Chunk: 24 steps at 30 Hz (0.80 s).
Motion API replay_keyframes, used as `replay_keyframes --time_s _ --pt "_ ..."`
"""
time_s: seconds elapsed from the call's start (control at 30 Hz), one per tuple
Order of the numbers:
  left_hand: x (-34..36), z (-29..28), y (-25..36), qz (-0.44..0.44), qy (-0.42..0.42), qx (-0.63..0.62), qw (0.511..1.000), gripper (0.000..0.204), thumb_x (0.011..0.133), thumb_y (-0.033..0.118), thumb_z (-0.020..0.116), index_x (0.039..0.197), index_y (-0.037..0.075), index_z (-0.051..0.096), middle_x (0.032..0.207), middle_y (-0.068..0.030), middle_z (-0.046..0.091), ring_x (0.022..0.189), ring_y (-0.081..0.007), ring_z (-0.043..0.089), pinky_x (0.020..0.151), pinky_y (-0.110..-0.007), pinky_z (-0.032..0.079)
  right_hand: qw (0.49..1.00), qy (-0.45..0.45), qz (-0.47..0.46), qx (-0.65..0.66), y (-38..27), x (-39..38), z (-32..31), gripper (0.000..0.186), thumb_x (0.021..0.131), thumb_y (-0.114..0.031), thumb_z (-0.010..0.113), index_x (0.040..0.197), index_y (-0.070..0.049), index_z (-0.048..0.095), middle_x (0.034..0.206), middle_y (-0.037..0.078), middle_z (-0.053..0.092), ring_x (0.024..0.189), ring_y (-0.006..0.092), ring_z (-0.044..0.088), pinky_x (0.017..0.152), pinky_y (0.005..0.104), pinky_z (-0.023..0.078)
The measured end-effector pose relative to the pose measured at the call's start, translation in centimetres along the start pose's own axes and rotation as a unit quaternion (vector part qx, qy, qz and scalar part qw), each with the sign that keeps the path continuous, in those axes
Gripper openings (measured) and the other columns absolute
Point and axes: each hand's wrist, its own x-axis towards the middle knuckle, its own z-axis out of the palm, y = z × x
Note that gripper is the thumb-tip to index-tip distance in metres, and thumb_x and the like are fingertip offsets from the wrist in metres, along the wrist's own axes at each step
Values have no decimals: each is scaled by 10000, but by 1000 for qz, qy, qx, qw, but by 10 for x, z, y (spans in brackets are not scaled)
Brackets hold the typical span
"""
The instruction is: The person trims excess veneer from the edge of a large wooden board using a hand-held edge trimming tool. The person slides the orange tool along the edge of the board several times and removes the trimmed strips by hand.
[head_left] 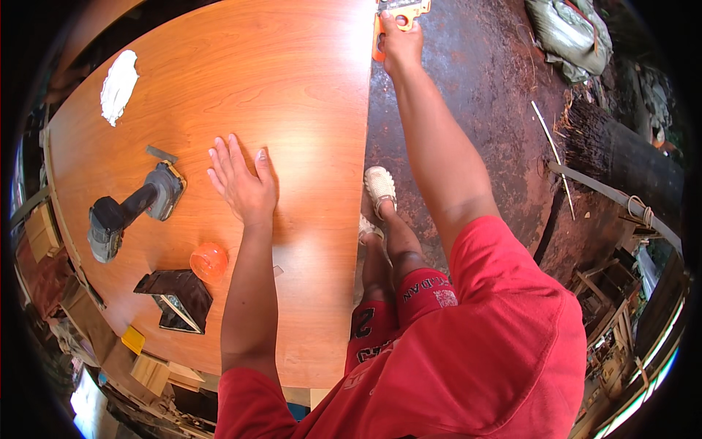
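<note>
My left hand lies palm down on a large wood-grain board, its fingers spread and nothing in them. Stretched far forward, my right hand grips an orange edge trimmer at the board's right edge. The trimmer has orange and silvery parts and is partly cut off by the top of the view. Left of my left hand, a black and grey cordless power tool rests on the board beside a small flat grey piece. An orange round cup-like object sits near my left forearm.
A dark open box-like object stands at the board's near left, and a crumpled white patch lies at its far left. Wood offcuts are below left. On the right floor are a whitish sack, a thin stick and a broom.
</note>
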Motion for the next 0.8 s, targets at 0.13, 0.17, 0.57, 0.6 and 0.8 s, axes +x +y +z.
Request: replay_keyframes --time_s 0.13,0.17,0.57,0.6,0.8 --pt "0 0 1 3 4 0 1000 609 942 401 524 1437 66 404 1524 -178 322 1435 -336 237 1164 -496 119 999 19 28 -5 -4 -6 -1 312 881 -134 704 938 -111 398 731 42 567 507 106 468 423 267 364" --pt "0 0 1 3 4 -1 1000 609 942 401 524 1437 66 404 1524 -178 322 1435 -336 237 1164 -496 119 999 19 28 -6 -5 -8 -1 312 881 -134 704 938 -111 398 731 42 567 507 106 468 423 267 364" --pt "-1 1 1 0 7 -16 1000 608 941 407 523 1436 73 409 1524 -169 325 1437 -323 239 1168 -487 113 998 30 50 -38 -12 -36 -3 326 882 -145 710 924 -118 388 742 31 564 537 104 476 434 262 371" --pt "-1 1 1 0 8 -15 1000 609 941 412 521 1436 75 409 1526 -167 323 1438 -320 237 1169 -486 110 998 31 48 -34 -12 -40 -2 330 881 -145 712 924 -120 385 740 30 563 533 103 473 434 262 371" --pt "-1 2 -1 0 11 -20 1000 613 944 431 514 1437 82 411 1531 -160 316 1441 -314 231 1171 -483 105 998 36 44 -17 -10 -53 -5 338 880 -142 713 923 -123 378 728 25 552 518 104 465 432 263 367"
